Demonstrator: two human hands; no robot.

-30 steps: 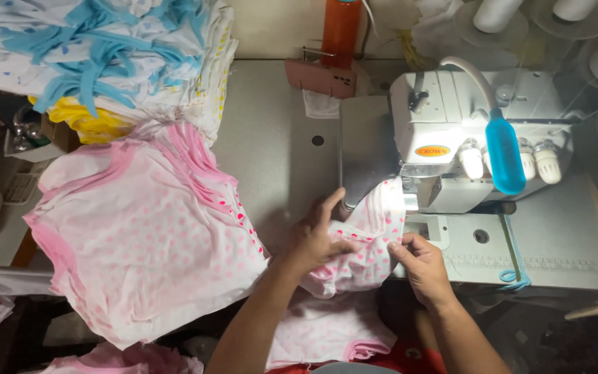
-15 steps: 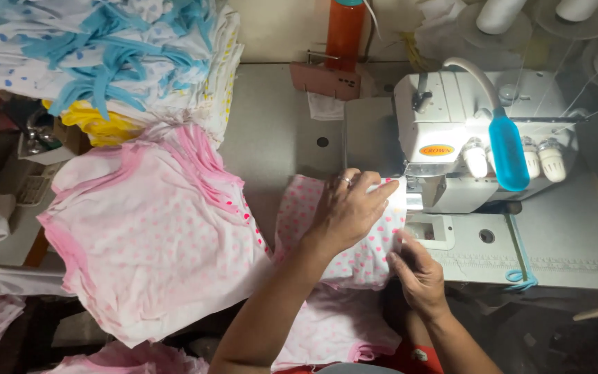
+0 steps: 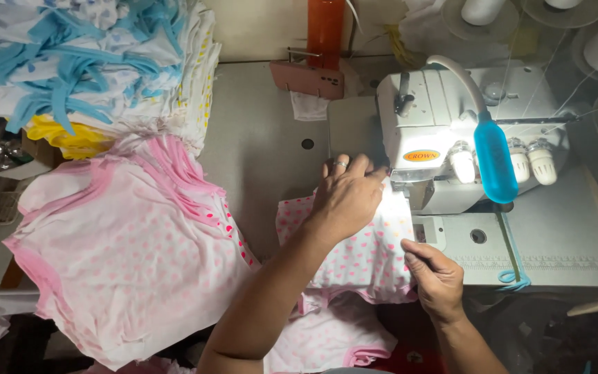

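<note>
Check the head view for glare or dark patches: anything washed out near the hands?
Head view: the machine lamp blows out the spotted pink fabric beside the left hand; the right hand is dimmer but sharp; the lower right corner falls into deep shadow.

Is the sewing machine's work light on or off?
On. A bright white glare falls on the pink-dotted fabric beside the sewing machine, just past the left hand fingertips.
</note>
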